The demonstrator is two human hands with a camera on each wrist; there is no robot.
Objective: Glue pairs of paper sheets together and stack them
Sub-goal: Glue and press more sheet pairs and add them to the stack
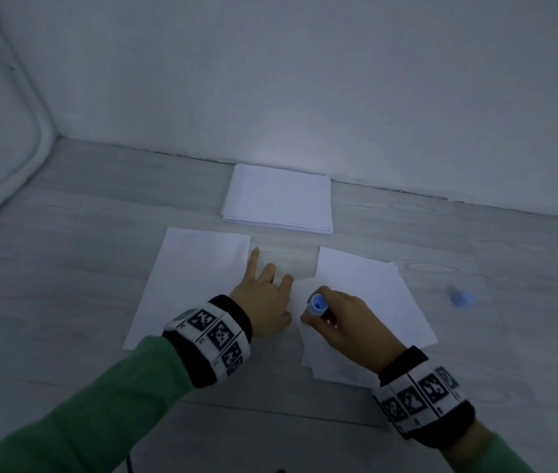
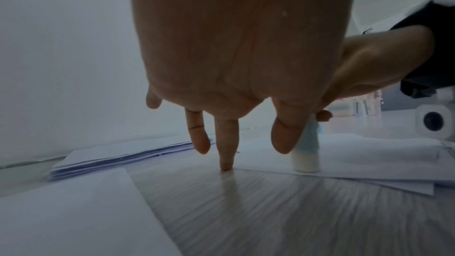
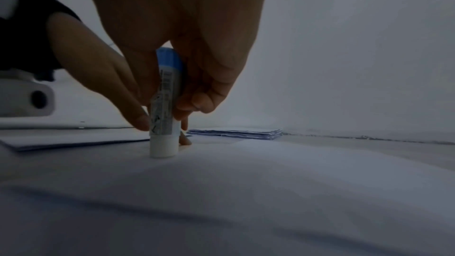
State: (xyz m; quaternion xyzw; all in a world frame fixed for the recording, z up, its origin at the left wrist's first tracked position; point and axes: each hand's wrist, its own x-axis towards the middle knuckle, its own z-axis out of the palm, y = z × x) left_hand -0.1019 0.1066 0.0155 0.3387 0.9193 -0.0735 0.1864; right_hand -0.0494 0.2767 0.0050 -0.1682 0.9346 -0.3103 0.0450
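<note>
Green sleeves (image 1: 93,401) end at black wristbands (image 1: 216,339) (each ringed with white blocks bearing black-and-white square markers) above bare hands.

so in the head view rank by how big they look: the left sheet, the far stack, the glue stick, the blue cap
1. left sheet
2. far stack, though it lies farther from the camera, so this is unsure
3. glue stick and blue cap look about alike

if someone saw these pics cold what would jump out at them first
Probably the right hand gripping a blue-ended glue stick upright, its white tip pressed onto the top sheet of the loose pile of sheets on the right. Next, the left hand spread between that pile and a single sheet on the left, one fingertip on the bare floor. A neat paper stack sits by the wall, and a blue cap lies far right.
</note>
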